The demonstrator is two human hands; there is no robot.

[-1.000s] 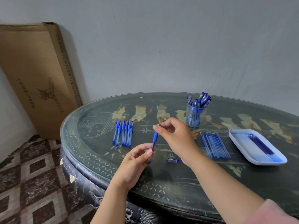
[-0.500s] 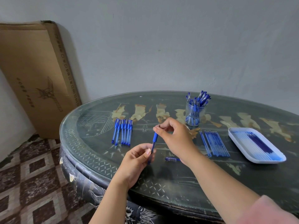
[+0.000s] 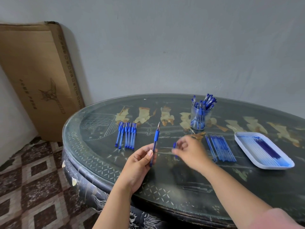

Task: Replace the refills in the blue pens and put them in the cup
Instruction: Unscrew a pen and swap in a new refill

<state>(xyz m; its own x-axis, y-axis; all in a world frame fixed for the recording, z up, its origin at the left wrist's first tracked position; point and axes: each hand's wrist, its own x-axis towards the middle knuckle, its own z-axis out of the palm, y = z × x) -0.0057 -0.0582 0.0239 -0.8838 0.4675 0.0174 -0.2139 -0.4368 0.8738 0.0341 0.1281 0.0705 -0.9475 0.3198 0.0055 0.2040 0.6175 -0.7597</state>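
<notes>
Left of cup [image 3: 200,116], already v. full, a row of pens [image 3: 126,136] waits undone. Left hand [image 3: 140,164] pinches uncapped pen [image 3: 155,142]; right hand [image 3: 188,152] blurred nr cap [image 3: 174,145], grip unclear.

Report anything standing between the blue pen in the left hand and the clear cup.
Nothing visible. Bare dark painted tabletop lies between the uncapped blue pen in the left hand and the clear cup; the blurred right hand sits nearer the person, beside that path.

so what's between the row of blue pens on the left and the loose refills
In the head view, both hands: the left hand holds an uncapped pen tip-up, the right hand blurred at a blue cap.
</notes>
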